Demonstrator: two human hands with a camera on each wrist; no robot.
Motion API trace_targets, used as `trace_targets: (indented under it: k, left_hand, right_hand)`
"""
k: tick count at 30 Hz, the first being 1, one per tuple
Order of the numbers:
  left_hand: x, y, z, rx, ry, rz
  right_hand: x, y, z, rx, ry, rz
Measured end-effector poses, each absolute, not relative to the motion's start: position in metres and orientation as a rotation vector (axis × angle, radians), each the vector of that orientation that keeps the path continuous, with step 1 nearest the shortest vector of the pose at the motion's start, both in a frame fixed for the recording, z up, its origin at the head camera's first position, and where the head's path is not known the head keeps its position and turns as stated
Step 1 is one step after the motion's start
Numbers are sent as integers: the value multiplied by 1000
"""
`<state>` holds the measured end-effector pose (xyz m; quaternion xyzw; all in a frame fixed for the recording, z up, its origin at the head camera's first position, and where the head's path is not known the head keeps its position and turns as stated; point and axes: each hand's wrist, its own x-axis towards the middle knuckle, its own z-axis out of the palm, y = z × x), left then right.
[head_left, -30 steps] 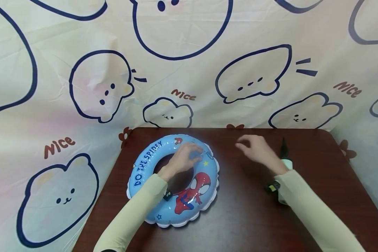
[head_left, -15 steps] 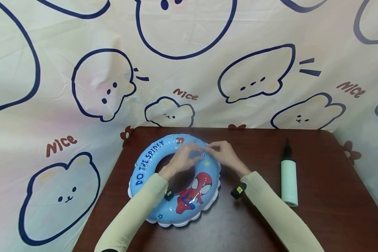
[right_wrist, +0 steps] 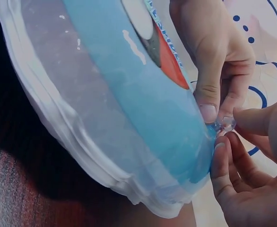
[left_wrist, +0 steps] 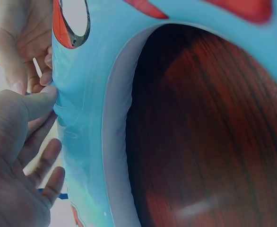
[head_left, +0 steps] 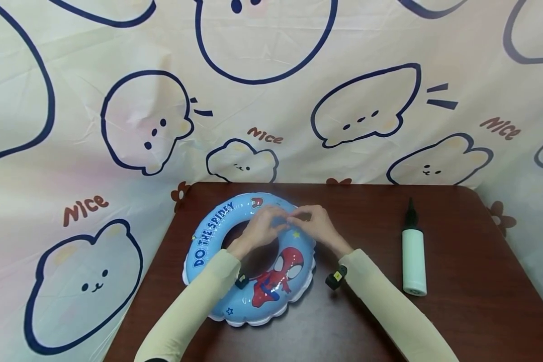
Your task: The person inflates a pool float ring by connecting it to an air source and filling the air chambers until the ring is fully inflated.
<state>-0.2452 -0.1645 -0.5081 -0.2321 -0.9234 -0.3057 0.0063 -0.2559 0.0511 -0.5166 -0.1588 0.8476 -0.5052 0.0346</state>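
A blue inflatable swim ring (head_left: pixel 208 236) with a red cartoon figure lies on the table. Near its upper right edge is a small clear air valve (right_wrist: pixel 228 124). My left hand (head_left: pixel 259 230) reaches over the ring's hole and pinches the vinyl at the base of the valve, its other fingers loosely bent. From the right, my right hand (head_left: pixel 318 224) pinches the clear valve between thumb and fingers, close against the left thumb. In the left wrist view the ring partly hides my right hand (left_wrist: pixel 25 42), and the valve is mostly covered.
A pale green hand pump (head_left: pixel 414 261) with a black nozzle stands or lies to the right of my right forearm; I cannot tell which. The dark wooden table (head_left: pixel 470 281) ends at a patterned cloth backdrop (head_left: pixel 294 115).
My right hand has moved left from beside the pump to the ring's valve, and its fingertips now meet the left hand's. The left hand and ring have stayed in place.
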Motion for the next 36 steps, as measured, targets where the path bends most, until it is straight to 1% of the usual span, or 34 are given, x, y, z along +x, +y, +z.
trace_targets:
  k: [9, 12, 17, 26, 28, 32, 36]
  left_hand:
    - [-234, -163, -505, -507, -2984, -1076]
    - [-233, -162, -504, -488, -3024, -1080]
    - [-232, -160, -503, -485, -3038, -1047]
    - [-228, -159, -499, -424, -3077, -1055]
    - [-228, -159, -499, -360, -3095, -1053]
    - [-226, -160, -498, -102, -3202, -1089]
    - [-224, -163, -499, 95, -3305, -1320]
  right_hand:
    - [-256, 47, -518, -452, 2646, -1515]
    - [-255, 46, -515, -425, 2644, -1477]
    - [-255, 44, -512, -464, 2651, -1400]
    - [-259, 42, -514, -415, 2656, -1316]
    - [-260, 41, -514, -396, 2652, -1299]
    - [-264, 40, -514, -371, 2630, -1268]
    - [-267, 42, -515, -364, 2586, -1255]
